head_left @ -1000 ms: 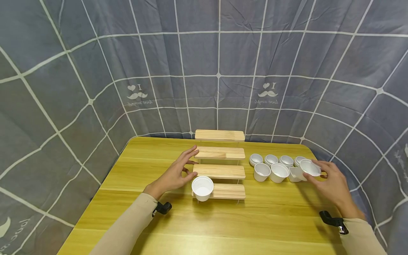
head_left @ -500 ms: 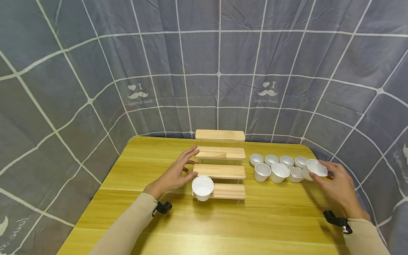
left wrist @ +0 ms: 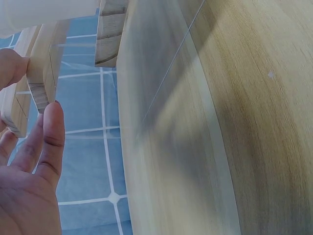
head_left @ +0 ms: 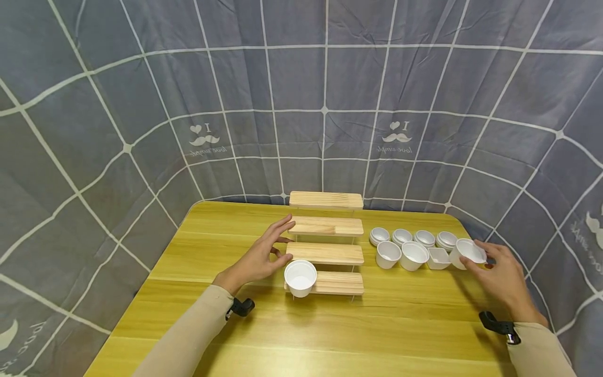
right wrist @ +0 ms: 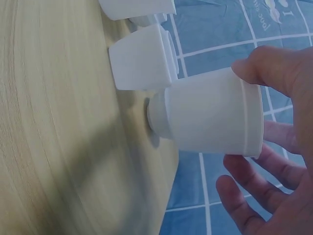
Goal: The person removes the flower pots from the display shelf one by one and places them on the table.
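Observation:
My right hand pinches a white round cup by its rim, at the right end of a front row of white containers. In the right wrist view the cup's base looks slightly off the table, with thumb and fingers on opposite sides of the rim. My left hand holds the left end of a stepped wooden stand. Its thumb touches the third board from the back and a finger touches the board behind. Another white cup stands upright on the lowest board's left end.
Right of the stand, two round cups and a small square container form the front row. Behind them are several low stacks of small white bowls. The wooden table is backed by a grey checked curtain.
My right hand has carried its cup a little to the right, uncovering the square container beside it. The left hand and the stand have stayed put.

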Demonstrator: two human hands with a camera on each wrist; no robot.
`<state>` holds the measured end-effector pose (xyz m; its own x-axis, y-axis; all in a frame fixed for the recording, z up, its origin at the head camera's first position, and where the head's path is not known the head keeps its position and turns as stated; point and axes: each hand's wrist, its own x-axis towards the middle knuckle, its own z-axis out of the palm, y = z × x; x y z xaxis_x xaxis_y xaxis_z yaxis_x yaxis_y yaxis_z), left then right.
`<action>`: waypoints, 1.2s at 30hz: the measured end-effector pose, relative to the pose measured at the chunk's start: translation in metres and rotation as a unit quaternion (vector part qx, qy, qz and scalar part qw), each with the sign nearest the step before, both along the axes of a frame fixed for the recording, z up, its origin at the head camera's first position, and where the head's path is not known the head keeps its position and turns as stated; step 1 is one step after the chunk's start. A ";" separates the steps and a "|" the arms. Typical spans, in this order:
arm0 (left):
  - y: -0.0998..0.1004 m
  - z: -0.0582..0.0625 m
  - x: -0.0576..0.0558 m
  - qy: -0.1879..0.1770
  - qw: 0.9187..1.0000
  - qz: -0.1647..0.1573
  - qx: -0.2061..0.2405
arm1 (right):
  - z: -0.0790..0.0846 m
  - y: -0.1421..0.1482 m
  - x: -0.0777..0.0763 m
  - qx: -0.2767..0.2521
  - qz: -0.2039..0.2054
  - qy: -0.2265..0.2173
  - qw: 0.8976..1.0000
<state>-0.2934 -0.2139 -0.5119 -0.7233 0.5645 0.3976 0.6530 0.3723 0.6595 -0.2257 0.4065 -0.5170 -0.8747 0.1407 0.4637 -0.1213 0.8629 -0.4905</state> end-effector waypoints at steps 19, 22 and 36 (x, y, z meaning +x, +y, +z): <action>0.001 0.000 0.001 -0.003 1.000 -0.001 0.002 | -0.006 0.006 -0.007 0.028 -0.007 -0.039 0.999; 0.001 0.001 0.001 -0.004 1.000 -0.003 0.003 | -0.008 0.006 -0.009 0.030 -0.006 -0.049 0.998; 0.001 0.001 0.002 -0.009 1.000 -0.005 0.005 | -0.015 0.009 -0.012 0.034 -0.001 -0.059 0.998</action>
<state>-0.2918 -0.2131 -0.5109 -0.7254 0.5672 0.3901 0.6442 0.3597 0.6750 -0.2381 0.4152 -0.5316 -0.9234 0.1131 0.3667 -0.0654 0.8952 -0.4408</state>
